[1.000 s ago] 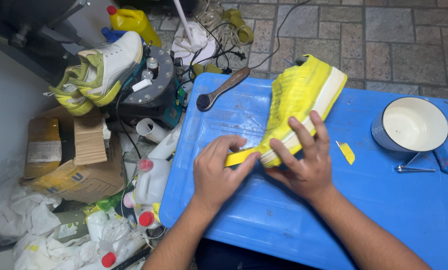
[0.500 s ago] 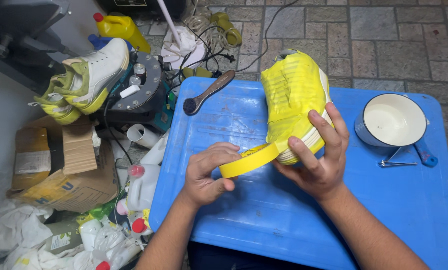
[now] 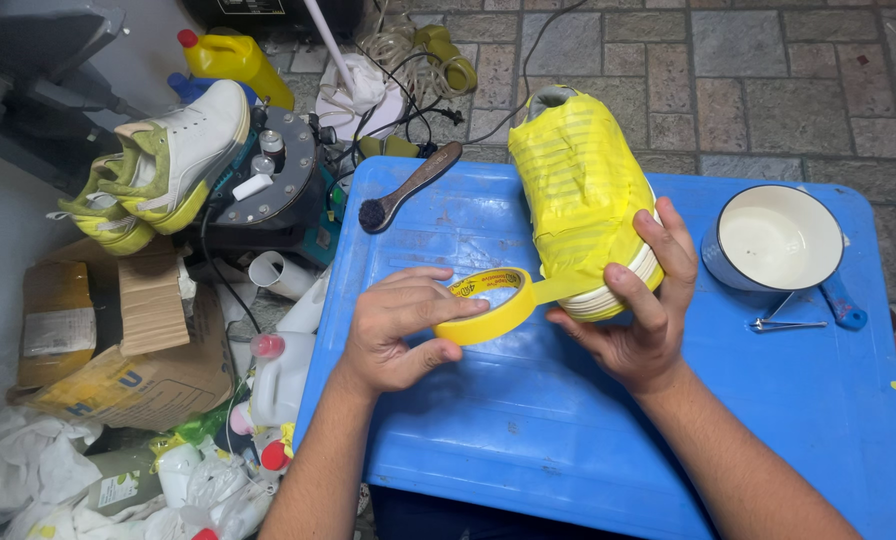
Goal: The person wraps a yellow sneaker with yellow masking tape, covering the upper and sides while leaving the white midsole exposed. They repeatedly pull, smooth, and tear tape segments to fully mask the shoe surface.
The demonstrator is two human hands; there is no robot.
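Note:
A shoe (image 3: 576, 190) wrapped in yellow tape stands tilted above the blue table (image 3: 528, 440), its white sole edge showing at the toe. My right hand (image 3: 640, 315) grips that toe end from below. My left hand (image 3: 400, 330) holds a roll of yellow masking tape (image 3: 488, 305) by its rim. A short strip runs from the roll to the shoe's toe.
A blue-and-white enamel pot (image 3: 773, 240) and small metal tweezers (image 3: 786, 322) sit at the table's right. A wooden brush (image 3: 408, 188) lies at the far left corner. Left of the table are white-and-green shoes (image 3: 163, 165), a machine, a cardboard box (image 3: 118, 340) and several bottles.
The shoe has been lifted from lying flat and turned toe-down towards me. My left hand pulled the tape roll away from it, drawing out a strip.

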